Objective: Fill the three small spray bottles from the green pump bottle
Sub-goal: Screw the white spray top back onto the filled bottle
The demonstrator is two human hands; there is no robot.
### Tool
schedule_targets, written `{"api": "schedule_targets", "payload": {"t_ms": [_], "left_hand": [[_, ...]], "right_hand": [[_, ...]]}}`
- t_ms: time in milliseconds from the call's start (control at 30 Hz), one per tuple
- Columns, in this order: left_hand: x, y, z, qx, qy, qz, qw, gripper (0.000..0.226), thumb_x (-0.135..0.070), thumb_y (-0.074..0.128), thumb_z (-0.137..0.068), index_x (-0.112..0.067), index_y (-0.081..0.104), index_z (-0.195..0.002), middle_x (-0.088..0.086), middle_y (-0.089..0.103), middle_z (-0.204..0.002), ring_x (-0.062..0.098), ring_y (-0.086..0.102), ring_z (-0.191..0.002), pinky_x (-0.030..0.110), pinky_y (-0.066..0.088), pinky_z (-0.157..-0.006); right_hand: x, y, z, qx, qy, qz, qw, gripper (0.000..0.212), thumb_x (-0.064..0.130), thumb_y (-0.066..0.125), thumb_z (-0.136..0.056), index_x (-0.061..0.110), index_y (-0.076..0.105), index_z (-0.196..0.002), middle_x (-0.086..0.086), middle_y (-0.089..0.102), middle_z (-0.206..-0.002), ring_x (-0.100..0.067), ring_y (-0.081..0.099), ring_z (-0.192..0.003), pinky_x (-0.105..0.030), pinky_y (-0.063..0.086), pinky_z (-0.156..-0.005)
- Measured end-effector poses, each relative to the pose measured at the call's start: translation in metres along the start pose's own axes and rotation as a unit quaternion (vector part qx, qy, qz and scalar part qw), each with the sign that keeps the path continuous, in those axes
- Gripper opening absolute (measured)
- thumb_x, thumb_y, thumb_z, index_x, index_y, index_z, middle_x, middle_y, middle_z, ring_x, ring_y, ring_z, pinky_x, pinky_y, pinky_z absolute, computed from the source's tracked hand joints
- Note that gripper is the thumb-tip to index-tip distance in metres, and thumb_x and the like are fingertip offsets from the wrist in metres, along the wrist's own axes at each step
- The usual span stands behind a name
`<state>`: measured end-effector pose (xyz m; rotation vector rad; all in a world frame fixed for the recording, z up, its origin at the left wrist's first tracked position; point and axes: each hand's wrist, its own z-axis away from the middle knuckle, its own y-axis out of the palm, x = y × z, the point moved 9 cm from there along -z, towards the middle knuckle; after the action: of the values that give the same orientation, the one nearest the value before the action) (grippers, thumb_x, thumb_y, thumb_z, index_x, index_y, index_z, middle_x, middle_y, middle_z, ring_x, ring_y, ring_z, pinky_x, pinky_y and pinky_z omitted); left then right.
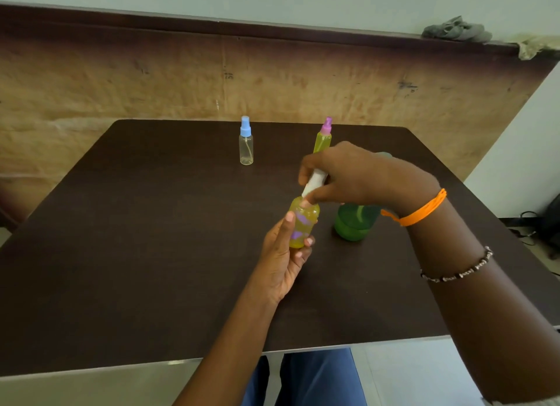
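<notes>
My left hand (285, 254) grips a small bottle (303, 227) full of yellow-green liquid, held above the dark table (151, 254). My right hand (348, 175) pinches its white spray cap (315, 181) at the bottle's neck. Just right of it stands the green pump bottle (353, 222), its top hidden behind my right hand. A clear spray bottle with a blue cap (246, 142) stands at the far middle and looks empty. A spray bottle with a pink cap (323, 136), filled with yellow-green liquid, stands to its right.
A plywood panel (181, 81) rises behind the table's far edge. A grey cloth (457, 29) lies on the ledge at the upper right. Cables lie on the floor (533, 227) at the right. My blue-trousered legs show below the near table edge.
</notes>
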<state>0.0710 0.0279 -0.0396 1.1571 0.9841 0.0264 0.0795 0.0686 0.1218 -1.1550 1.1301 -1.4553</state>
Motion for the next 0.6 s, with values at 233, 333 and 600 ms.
{"api": "schedule_targets", "payload": {"t_ms": [233,333,600], "left_hand": [[-0.001,0.003,0.002,0.006,-0.002,-0.03,1.0,0.08,-0.053,0.089,-0.043,-0.008,0.06,-0.103,0.0,0.064,-0.086,0.005,0.052,-0.056,0.012,0.042,-0.044],[-0.006,0.003,0.002,-0.011,0.011,-0.024,1.0,0.076,-0.055,0.084,-0.049,-0.008,0.058,-0.102,-0.001,0.065,-0.08,0.004,0.05,-0.052,0.012,0.04,-0.041],[0.005,0.002,0.005,-0.021,-0.085,0.043,0.995,0.051,-0.052,0.029,-0.094,-0.008,0.054,-0.09,0.004,0.053,-0.058,0.002,0.035,-0.031,0.011,0.025,-0.026]], "right_hand": [[-0.009,0.004,0.0,-0.018,0.016,0.044,0.999,0.027,0.044,0.056,-0.088,0.018,0.05,-0.081,0.012,0.039,-0.065,-0.017,0.048,-0.078,-0.029,0.033,-0.069],[-0.01,0.003,0.002,-0.092,-0.023,-0.038,0.995,0.028,0.039,0.062,-0.086,0.012,0.057,-0.08,0.013,0.047,-0.065,-0.006,0.05,-0.064,-0.023,0.037,-0.063],[-0.012,0.042,0.008,-0.082,-0.073,-0.485,0.868,0.021,0.003,0.054,-0.091,-0.001,0.063,-0.109,0.009,0.063,-0.076,0.008,0.056,-0.063,-0.006,0.041,-0.06]]}}
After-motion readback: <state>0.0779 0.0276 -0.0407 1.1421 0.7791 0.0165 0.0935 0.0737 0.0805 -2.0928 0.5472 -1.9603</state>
